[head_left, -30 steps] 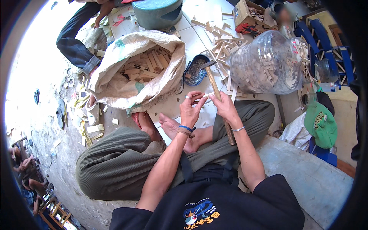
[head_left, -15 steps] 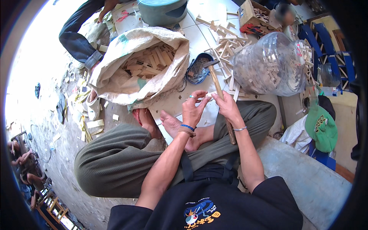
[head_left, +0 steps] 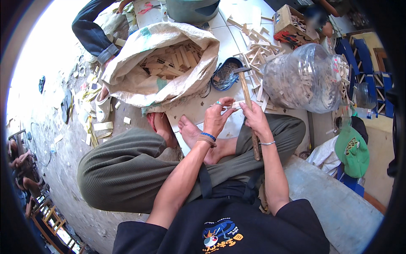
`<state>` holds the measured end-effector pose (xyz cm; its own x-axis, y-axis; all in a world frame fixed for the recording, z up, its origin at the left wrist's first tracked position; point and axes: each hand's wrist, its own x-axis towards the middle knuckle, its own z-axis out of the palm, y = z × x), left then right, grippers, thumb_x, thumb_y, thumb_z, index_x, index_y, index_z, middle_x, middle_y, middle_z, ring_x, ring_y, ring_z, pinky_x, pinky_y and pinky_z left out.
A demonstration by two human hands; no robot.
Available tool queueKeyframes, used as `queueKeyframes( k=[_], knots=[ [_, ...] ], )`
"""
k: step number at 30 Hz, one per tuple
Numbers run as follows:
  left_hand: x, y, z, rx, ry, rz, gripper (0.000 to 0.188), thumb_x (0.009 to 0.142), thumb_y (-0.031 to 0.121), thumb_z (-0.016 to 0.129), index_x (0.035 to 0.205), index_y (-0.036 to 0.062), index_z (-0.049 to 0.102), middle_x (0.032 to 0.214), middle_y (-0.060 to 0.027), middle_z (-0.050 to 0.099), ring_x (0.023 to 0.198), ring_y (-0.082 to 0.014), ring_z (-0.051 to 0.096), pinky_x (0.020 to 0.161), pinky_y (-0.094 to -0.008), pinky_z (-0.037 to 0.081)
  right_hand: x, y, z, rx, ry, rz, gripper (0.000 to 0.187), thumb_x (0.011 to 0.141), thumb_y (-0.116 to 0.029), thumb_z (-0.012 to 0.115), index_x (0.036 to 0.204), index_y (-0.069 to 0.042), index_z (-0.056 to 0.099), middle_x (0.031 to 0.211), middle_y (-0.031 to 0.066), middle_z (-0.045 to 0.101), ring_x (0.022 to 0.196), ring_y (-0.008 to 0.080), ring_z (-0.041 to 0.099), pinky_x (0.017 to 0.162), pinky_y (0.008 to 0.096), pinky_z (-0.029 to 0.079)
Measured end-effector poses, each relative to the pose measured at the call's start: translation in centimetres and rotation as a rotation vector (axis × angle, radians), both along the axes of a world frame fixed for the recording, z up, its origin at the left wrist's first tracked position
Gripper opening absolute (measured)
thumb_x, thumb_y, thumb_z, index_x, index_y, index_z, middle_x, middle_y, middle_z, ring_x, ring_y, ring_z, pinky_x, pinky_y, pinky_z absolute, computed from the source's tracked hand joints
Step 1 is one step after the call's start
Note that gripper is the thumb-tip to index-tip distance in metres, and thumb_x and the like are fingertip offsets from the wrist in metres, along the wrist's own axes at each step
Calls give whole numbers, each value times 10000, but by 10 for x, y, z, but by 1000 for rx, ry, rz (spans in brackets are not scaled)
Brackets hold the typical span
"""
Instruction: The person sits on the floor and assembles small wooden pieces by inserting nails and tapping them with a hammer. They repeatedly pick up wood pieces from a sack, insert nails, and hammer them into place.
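Note:
My left hand [head_left: 216, 120] pinches a small pale wood piece [head_left: 236, 105] between thumb and fingers. My right hand [head_left: 256, 120] is closed around the wooden handle of a hammer [head_left: 246, 89], its fingertips meeting the right end of the piece. The hammer stands nearly upright in the picture, its metal head away from me over the edge of a blue dish [head_left: 231, 83] of nails. Whether a nail is between my fingers is too small to tell. Beyond my left hand sits a whitish woven sack [head_left: 127, 86], open, with many wood pieces [head_left: 171, 63] inside.
Joined wood pieces [head_left: 256, 44] lie piled beyond the hammer. A large clear plastic jug [head_left: 296, 80] lies on its side at right, near a wooden box [head_left: 287, 23] and a green cap [head_left: 352, 151]. A grey-green bucket [head_left: 190, 12] and another person's leg [head_left: 91, 36] are at the far side.
The view has shifted slightly, so the sack and jug sit a little farther right. Both hands keep their grip; the small wood piece now shows more plainly between them.

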<state>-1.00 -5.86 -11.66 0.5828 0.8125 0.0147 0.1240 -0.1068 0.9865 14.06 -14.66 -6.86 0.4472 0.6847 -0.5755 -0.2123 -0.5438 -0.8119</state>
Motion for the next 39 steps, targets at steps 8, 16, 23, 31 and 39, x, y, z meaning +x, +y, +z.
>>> queueKeyframes(
  k=[8,16,23,31,39],
  knots=[
    [1,2,0,85,35,-15,359,904,114,818,1235,64,688,1130,-107,788,1033,-243,774,857,-357,626,5,-3,-1,16,38,4,285,1078,-358,658,1002,-99,565,766,-63,460,549,16,373,427,198,330],
    [0,4,1,71,24,-35,363,914,115,809,1250,55,685,1142,-103,787,1043,-239,772,882,-354,622,7,-4,-3,19,39,13,280,1075,-360,662,999,-107,568,767,-66,458,553,13,376,428,195,330],
    [-1,4,1,56,44,-47,378,918,122,808,1268,56,680,1163,-103,786,1061,-234,769,887,-350,620,4,-1,-1,-6,11,28,274,1077,-352,659,1004,-104,568,765,-63,459,549,15,379,429,196,332],
    [0,4,0,45,34,-41,373,921,131,808,1266,62,682,1155,-101,787,1053,-237,772,878,-349,620,5,-2,-3,-11,19,30,291,1074,-369,660,1011,-99,571,779,-55,469,551,20,388,428,204,335],
    [1,4,1,52,39,-45,359,922,130,803,1257,75,687,1139,-93,788,1039,-239,774,870,-353,624,5,-3,-2,-23,-9,24,290,1074,-374,658,1018,-101,579,790,-54,472,563,21,393,427,204,333]
  ],
)
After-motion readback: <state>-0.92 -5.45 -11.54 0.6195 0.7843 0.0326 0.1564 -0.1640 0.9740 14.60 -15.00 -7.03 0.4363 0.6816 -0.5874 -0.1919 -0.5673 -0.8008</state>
